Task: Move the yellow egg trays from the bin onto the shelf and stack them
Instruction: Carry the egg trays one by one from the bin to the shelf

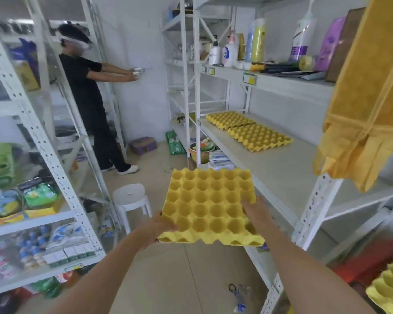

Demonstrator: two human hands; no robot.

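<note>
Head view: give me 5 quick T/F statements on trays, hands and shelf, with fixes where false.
1. Both hands hold one yellow tray. True: left hand at its near-left corner, right hand on its right edge.
2. The held tray rests on the shelf. False: it is in the air over the floor, left of the shelf.
3. Two tray piles lie side by side on the shelf. True.
4. The held tray carries eggs. False: its cups are empty.
5. A white stool stands right of the shelf. False: it stands left of the held tray.
</note>
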